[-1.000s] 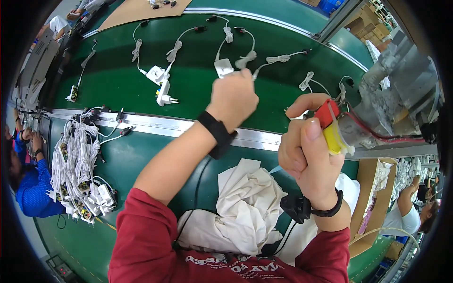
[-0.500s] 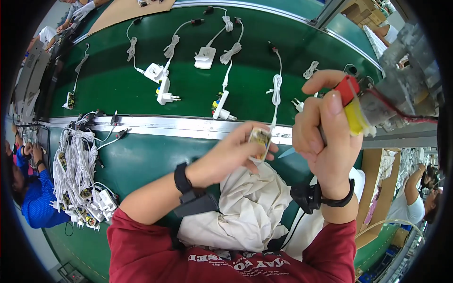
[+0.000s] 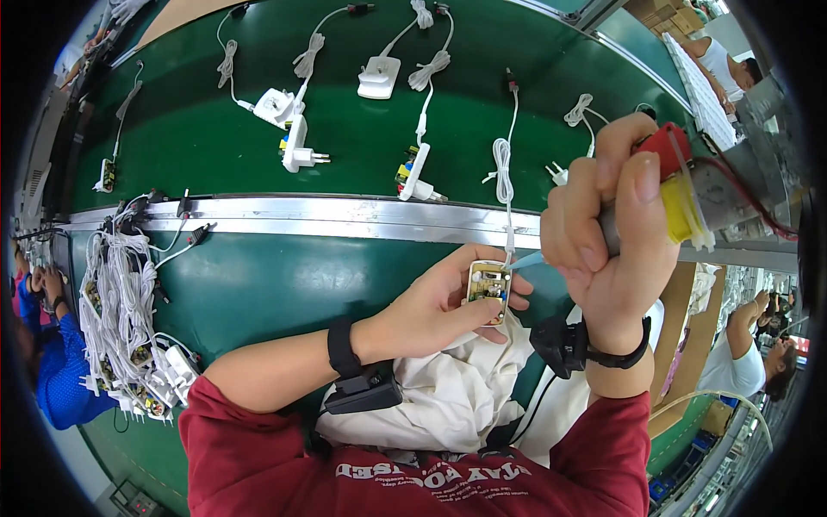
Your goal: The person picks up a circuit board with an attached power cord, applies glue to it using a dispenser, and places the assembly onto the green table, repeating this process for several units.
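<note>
My left hand (image 3: 448, 302) is closed round an opened white power adapter (image 3: 488, 283), thumb at its lower end. The adapter's circuit board faces up, and its white cord (image 3: 503, 172) runs away over the metal rail. In my right fist (image 3: 607, 215) is a glue dispenser (image 3: 685, 215), a grey-bodied tool with red and yellow parts and dark red wires. Its pale blue tapered nozzle (image 3: 527, 260) points at the board's upper right corner; whether it touches cannot be made out. Beneath the left hand lies a crumpled white cloth (image 3: 457, 379).
Several adapters with bundled cords, among them a white plug adapter (image 3: 379, 77), lie on the green belt (image 3: 345, 172) beyond the metal rail (image 3: 345, 215). A heap of corded adapters (image 3: 129, 310) sits on the left. A cardboard box (image 3: 676, 345) stands right; co-workers are at both sides.
The adapter has come down slightly and its board now shows clearly. The blue nozzle has moved up to the board's top corner. The right hand and dispenser have shifted a little right.
</note>
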Demonstrator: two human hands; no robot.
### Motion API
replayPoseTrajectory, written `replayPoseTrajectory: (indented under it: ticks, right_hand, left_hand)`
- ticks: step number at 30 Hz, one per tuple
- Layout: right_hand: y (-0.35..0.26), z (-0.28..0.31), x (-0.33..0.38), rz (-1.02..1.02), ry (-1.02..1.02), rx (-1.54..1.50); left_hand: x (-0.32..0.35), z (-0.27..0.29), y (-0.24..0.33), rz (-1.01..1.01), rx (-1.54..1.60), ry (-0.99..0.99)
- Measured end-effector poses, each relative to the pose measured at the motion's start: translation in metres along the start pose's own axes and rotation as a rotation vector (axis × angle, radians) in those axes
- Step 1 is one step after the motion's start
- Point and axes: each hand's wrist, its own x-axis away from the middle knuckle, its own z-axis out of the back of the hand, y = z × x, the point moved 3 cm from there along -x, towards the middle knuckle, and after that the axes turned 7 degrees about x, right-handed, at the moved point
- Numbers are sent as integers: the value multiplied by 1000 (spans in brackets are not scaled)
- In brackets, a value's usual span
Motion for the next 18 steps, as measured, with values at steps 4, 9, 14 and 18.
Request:
replayPoseTrajectory:
  ticks: [4, 9, 14, 18]
  right_hand:
    - [-1, -1, 1, -16, -16, 6]
    - [-3, -2, 1, -28, -14, 10]
    - [-11, -4, 1, 13, -74, 76]
    - [-13, -2, 6, -16, -150, 41]
  left_hand:
    - [1, -1, 2, -8, -10, -9]
    - [2, -1, 1, -6, -13, -19]
    - [1, 3, 1, 7, 0, 4]
    - [-1, 3, 9, 0, 102, 104]
